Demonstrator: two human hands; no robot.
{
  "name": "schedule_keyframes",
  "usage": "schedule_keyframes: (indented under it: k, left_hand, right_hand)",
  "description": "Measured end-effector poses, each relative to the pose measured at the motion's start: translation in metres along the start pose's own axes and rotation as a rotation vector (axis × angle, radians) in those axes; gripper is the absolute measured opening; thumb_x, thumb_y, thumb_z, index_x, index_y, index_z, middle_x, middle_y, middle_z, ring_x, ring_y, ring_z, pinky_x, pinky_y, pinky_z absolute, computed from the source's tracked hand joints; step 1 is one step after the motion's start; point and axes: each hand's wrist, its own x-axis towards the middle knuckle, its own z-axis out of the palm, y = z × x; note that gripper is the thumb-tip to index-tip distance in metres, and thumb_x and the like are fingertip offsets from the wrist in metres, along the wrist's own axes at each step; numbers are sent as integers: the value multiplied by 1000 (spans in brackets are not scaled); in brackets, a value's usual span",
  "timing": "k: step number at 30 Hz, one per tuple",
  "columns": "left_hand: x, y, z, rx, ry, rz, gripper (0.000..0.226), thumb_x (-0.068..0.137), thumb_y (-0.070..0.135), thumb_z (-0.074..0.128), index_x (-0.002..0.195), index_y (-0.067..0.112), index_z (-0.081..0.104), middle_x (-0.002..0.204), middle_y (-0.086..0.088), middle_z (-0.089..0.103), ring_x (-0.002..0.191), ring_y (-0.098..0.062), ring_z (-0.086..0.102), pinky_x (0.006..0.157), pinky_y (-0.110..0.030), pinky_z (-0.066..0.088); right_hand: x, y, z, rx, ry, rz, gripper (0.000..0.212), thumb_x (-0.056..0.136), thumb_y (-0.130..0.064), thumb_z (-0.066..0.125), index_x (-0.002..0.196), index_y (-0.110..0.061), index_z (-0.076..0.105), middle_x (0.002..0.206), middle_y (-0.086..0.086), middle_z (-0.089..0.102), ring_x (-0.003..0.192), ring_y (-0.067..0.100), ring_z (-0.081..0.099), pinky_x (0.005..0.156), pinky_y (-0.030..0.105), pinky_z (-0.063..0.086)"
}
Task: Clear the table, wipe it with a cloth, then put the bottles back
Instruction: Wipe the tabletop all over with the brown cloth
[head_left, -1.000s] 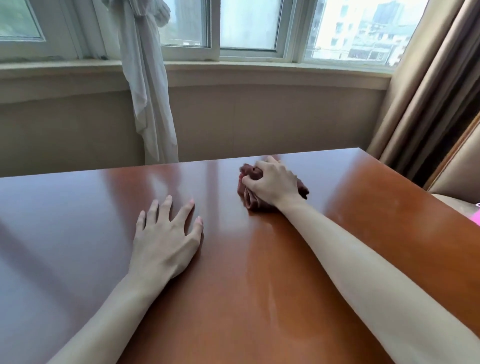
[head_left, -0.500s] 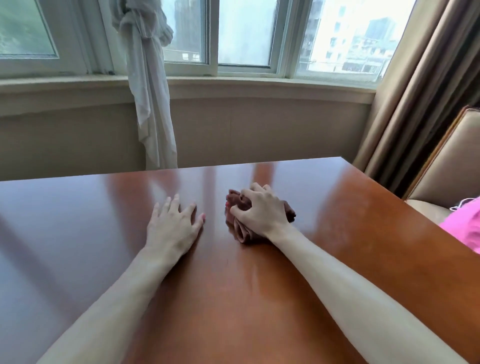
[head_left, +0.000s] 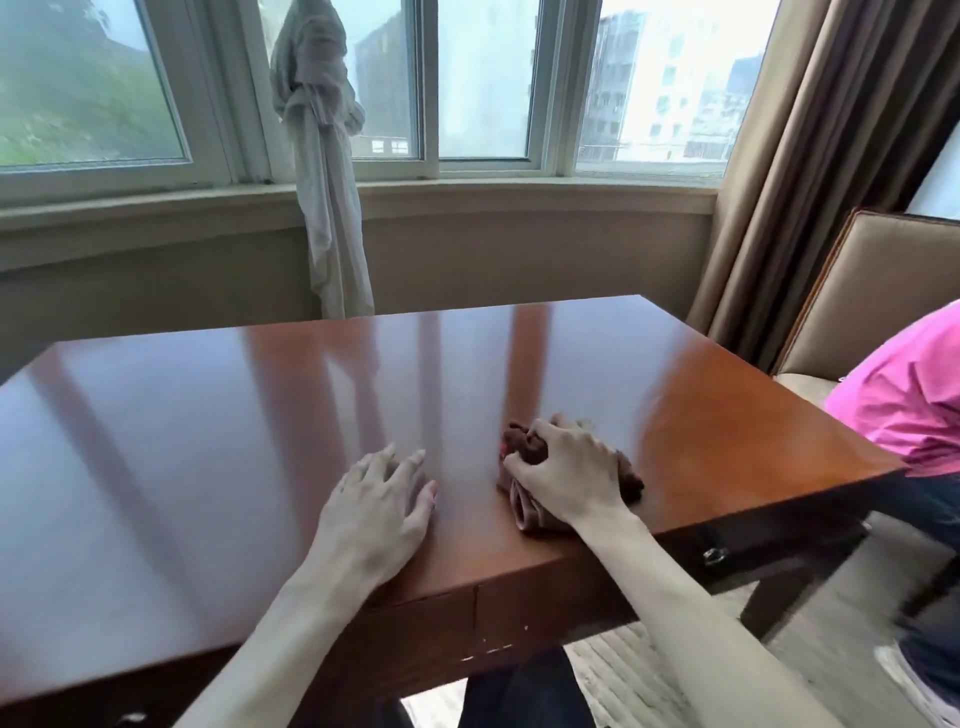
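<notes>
A glossy reddish-brown wooden table (head_left: 218, 426) fills the middle of the head view. My right hand (head_left: 563, 475) presses down on a bunched dark brown cloth (head_left: 524, 447) near the table's front edge, fingers curled over it. My left hand (head_left: 376, 501) lies flat on the tabletop just left of the cloth, fingers spread, holding nothing. No bottles are in view.
A person in a pink top (head_left: 909, 395) sits on a beige chair (head_left: 878, 291) at the right of the table. Behind the table are a window sill (head_left: 519, 192), a knotted white curtain (head_left: 324, 171) and brown drapes (head_left: 810, 156). Drawer fronts (head_left: 571, 592) show under the front edge.
My right hand has dragged the cloth from the table's middle back toward the front edge. My left hand slid back too. The view pulled back, showing the table's front and the seated person.
</notes>
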Motion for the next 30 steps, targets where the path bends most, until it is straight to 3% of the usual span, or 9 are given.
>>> schedule_keyframes:
  k: [3, 5, 9, 11, 14, 17, 20, 26, 30]
  left_hand:
    - [-8, -13, -9, -93, -40, 1, 53, 103, 47, 41, 153, 29, 42, 162, 1, 36, 151, -18, 28, 123, -34, 22]
    - [2, -21, -23, -132, -46, -15, 51, 97, 44, 47, 145, 28, 53, 147, 0, 56, 139, -19, 48, 115, -35, 37]
    - [33, -41, -38, -151, 13, -61, 63, 81, 45, 37, 135, 26, 62, 128, -2, 69, 123, -24, 62, 104, -42, 49]
    - [52, -48, -38, -116, 10, -77, 51, 91, 38, 44, 137, 25, 59, 132, -2, 65, 125, -25, 58, 104, -43, 48]
    - [91, -61, -30, -7, 63, -72, 46, 99, 38, 48, 143, 25, 54, 144, -3, 55, 136, -23, 46, 112, -40, 39]
    - [139, -81, -22, 95, 90, -90, 55, 101, 50, 42, 154, 34, 38, 163, -4, 32, 153, -26, 19, 123, -41, 15]
    - [179, -106, -15, 89, 78, -144, 59, 101, 59, 31, 157, 44, 23, 169, -1, 15, 156, -25, 3, 126, -46, 6]
    - [201, -120, 2, 52, 70, -251, 62, 98, 65, 19, 157, 48, 14, 169, 9, 4, 155, -15, -5, 126, -40, -1]
    - [205, -124, 4, 71, 65, -271, 65, 94, 68, 10, 157, 50, 10, 169, 11, 1, 155, -13, -8, 126, -38, -5]
  right_hand:
    - [-24, -44, 15, 46, 1, -184, 37, 77, -60, 61, 102, -35, 73, 98, -8, 63, 98, 26, 58, 86, 41, 49]
    - [-33, -54, 19, 91, -87, -340, 34, 75, -61, 59, 91, -33, 69, 91, -10, 60, 92, 22, 58, 83, 40, 51]
    - [17, -62, 35, 22, -35, -59, 39, 82, -62, 55, 102, -32, 71, 105, -6, 64, 105, 27, 57, 89, 41, 50]
    - [34, -79, 54, -38, 4, -52, 45, 83, -62, 51, 111, -34, 72, 109, -3, 65, 108, 31, 57, 91, 42, 46]
    - [58, -93, 73, 52, -61, -221, 38, 80, -61, 57, 104, -34, 71, 98, -5, 63, 100, 31, 58, 84, 41, 48]
    - [124, -81, 90, 72, -44, -148, 36, 81, -58, 62, 108, -35, 72, 101, -4, 64, 102, 31, 59, 85, 40, 47]
    - [210, -67, 121, 24, -47, -89, 34, 83, -58, 61, 102, -31, 70, 104, -1, 62, 107, 32, 57, 87, 42, 46]
    - [371, -34, 177, -43, 19, 42, 37, 88, -58, 57, 99, -24, 69, 109, 2, 60, 112, 34, 54, 88, 43, 43]
    - [408, -38, 196, -74, 19, 87, 41, 89, -57, 56, 104, -21, 69, 114, 4, 59, 114, 37, 52, 91, 46, 43]
